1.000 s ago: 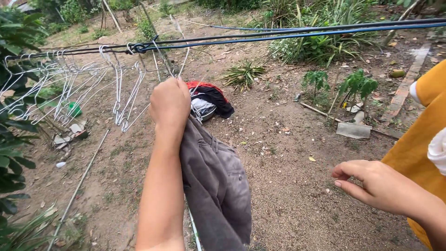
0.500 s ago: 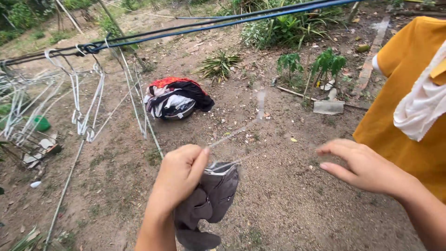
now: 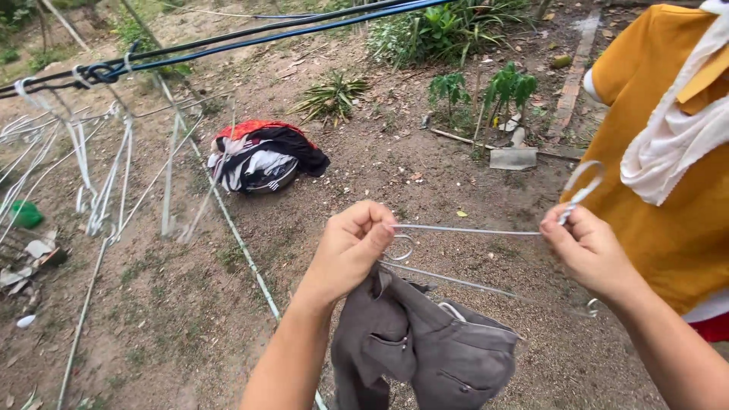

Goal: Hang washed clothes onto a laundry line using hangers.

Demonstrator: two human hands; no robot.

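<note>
**A:** In a dirt yard, a person's left hand (image 3: 351,247) is closed around one end of a thin wire hanger (image 3: 463,230) and a bunched pair of grey trousers (image 3: 425,345), which hang below the fist, near and centre. What is the other hand doing?

**B:** The right hand (image 3: 588,250) pinches the hanger just below its hook, fingers narrow around the wire, in front of a yellow shirt (image 3: 668,152) hanging on the right. The hanger lies level between the two hands.

**A:** So which step is this?

**B:** By the look of it, dressing the hanger: the trousers are gripped beside the wire, not yet draped over its lower bar.

**A:** And what would the next move demand?

**B:** Likely feeding the cloth over the bar while the right hand steadies the hook; thin wire twists easily. The dark clothesline (image 3: 250,34) runs overhead at far left, with empty hangers (image 3: 99,167) on it. A basin of laundry (image 3: 262,156) sits on the ground beyond.
</note>
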